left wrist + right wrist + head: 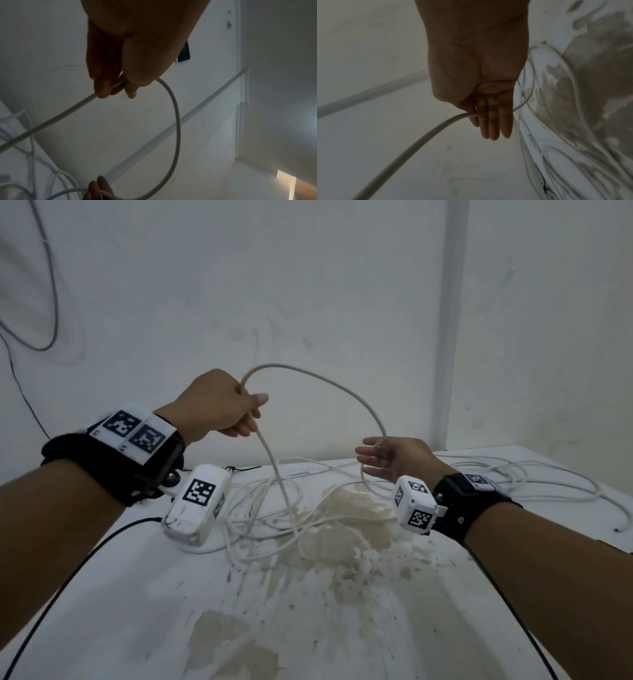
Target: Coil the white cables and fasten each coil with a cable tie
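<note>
**Cable arched between two raised hands, rest tangled on bench**

Left hand [219, 402]: grip clamped on the white cable [342, 392], pinched between thumb and curled fingers [102, 86]; left wrist view confirms the cable passes under the fingertips. One run drops from this pinch down to the bench [137, 594].

Right hand [394, 457]: fingers [489, 121] nearly straight, held together, pointing left. The cable crosses at the base of the fingers, caught against the thumb side; whether the thumb truly pinches it, cannot tell. Counted as loose, fingers apart from any curl.

Between the hands the cable rises in a high arch, clear of the bench. Past the right hand it curls down toward the surface.

On the bench: loose heap of white cables [274, 508] below and between both wrists, more loops [534, 481] at far right near the edge. Bench top white, paint worn through in brown patches [342, 518]. Pale wall [308, 285] behind, close.
</note>
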